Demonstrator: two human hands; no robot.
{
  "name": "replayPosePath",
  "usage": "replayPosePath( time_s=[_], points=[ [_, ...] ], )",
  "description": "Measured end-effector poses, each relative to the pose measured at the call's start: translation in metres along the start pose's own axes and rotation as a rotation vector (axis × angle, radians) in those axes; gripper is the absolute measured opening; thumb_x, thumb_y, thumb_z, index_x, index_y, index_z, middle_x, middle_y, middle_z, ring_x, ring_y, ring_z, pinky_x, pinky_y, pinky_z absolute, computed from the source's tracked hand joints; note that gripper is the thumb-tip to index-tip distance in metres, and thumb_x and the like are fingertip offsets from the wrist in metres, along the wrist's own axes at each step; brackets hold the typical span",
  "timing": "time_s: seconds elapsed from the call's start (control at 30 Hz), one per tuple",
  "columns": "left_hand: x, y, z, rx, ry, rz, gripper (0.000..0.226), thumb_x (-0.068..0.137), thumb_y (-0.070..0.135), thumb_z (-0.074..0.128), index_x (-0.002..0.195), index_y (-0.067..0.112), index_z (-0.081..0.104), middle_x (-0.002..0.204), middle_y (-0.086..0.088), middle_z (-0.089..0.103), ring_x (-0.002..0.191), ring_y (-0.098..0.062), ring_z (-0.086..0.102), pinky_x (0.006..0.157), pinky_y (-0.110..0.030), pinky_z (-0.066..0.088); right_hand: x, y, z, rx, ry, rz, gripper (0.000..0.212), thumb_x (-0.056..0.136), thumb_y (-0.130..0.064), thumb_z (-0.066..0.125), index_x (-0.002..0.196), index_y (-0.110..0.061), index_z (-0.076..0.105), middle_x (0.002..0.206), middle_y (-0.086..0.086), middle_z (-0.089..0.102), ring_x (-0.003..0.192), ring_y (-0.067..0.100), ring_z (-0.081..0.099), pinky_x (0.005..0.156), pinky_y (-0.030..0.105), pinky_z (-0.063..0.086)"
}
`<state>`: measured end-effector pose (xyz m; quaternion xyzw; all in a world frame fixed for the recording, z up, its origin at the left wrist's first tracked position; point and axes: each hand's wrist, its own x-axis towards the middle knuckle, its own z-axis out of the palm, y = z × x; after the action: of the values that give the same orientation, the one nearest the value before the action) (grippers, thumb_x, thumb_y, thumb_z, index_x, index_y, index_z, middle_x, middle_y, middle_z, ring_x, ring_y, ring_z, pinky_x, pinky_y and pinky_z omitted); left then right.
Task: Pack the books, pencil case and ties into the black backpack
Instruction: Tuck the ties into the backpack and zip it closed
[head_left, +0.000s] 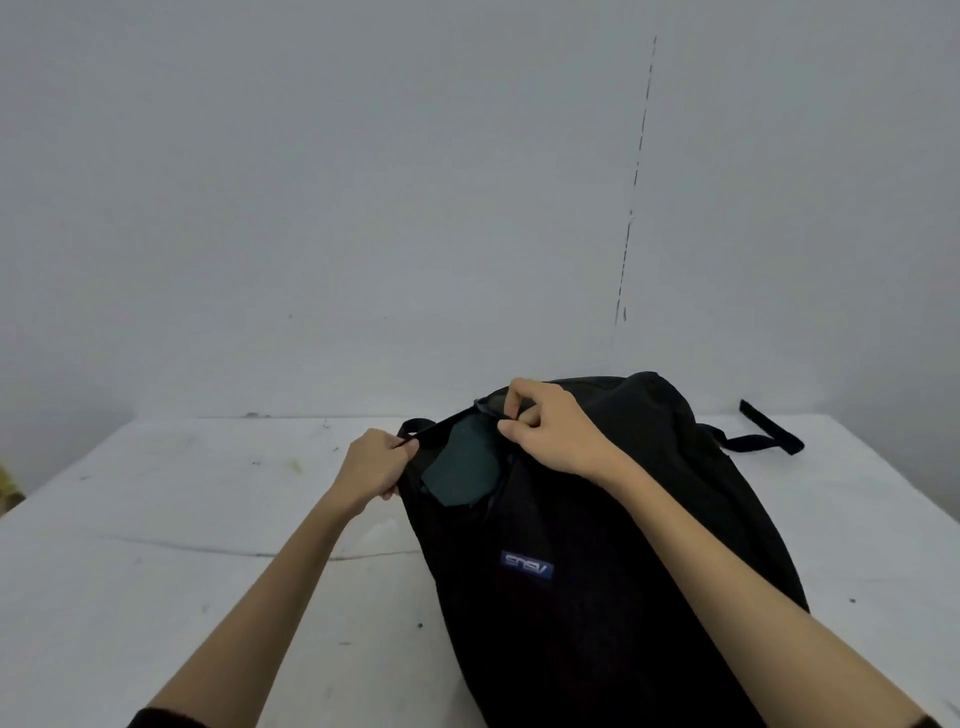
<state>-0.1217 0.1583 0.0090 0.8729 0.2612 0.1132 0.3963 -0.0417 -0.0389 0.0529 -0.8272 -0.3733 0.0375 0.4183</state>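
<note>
The black backpack (597, 519) lies on the white table with its blue logo patch facing up and its top pointing away from me. Its top opening gapes a little, and a dark green flat item (457, 475) shows inside; I cannot tell which item it is. My left hand (376, 470) grips the backpack's edge at the left end of the opening. My right hand (550, 428) pinches the zipper at the top of the opening between thumb and fingers. No books, pencil case or ties lie outside the bag.
The white table (182, 545) stretches to the left and in front of the bag, with a crease and small marks. A black strap (769, 431) trails off the backpack at the back right. A plain grey wall stands right behind the table.
</note>
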Motion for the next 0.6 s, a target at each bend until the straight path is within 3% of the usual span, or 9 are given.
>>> replayPosePath(
  time_s=[0.1, 0.3, 0.47, 0.6],
  points=[
    [-0.006, -0.019, -0.020, -0.071, -0.132, -0.039, 0.041, 0.096, 0.018, 0.050, 0.056, 0.011, 0.046, 0.039, 0.003, 0.045, 0.034, -0.009, 0.042, 0.038, -0.016, 0.034, 0.001, -0.013, 0.020, -0.001, -0.038, -0.026, 0.023, 0.085, -0.009, 0.061, 0.071, -0.018, 0.045, 0.045, -0.003, 0.043, 0.038, 0.004, 0.035, 0.053, 0.013, 0.035],
    [-0.012, -0.016, -0.014, -0.142, -0.391, -0.057, 0.008, 0.088, 0.020, 0.065, 0.088, 0.019, 0.056, 0.067, 0.005, 0.053, 0.054, -0.007, 0.046, 0.046, -0.014, 0.038, 0.003, -0.017, 0.025, -0.084, -0.072, 0.039, 0.026, 0.076, -0.010, 0.070, 0.066, -0.020, 0.048, 0.036, -0.012, 0.044, 0.037, 0.001, 0.042, 0.055, 0.021, 0.037],
    [-0.012, -0.019, 0.008, 0.076, -0.377, 0.019, 0.037, 0.083, 0.024, 0.070, 0.109, 0.020, 0.044, 0.094, 0.002, 0.058, 0.066, -0.009, 0.051, 0.051, -0.020, 0.038, -0.003, -0.021, 0.021, -0.121, -0.165, 0.076, 0.024, 0.080, -0.021, 0.072, 0.065, -0.015, 0.055, 0.034, -0.010, 0.045, 0.033, 0.002, 0.042, 0.048, 0.014, 0.034],
    [-0.005, -0.024, -0.003, 0.104, -0.437, -0.026, 0.040, 0.083, 0.039, 0.069, 0.109, 0.021, 0.043, 0.088, 0.005, 0.059, 0.063, -0.008, 0.056, 0.053, -0.020, 0.040, 0.003, -0.029, 0.014, -0.076, -0.140, 0.081, 0.021, 0.086, -0.021, 0.067, 0.069, -0.011, 0.060, 0.033, -0.010, 0.046, 0.031, 0.002, 0.040, 0.041, 0.006, 0.031]
  ],
)
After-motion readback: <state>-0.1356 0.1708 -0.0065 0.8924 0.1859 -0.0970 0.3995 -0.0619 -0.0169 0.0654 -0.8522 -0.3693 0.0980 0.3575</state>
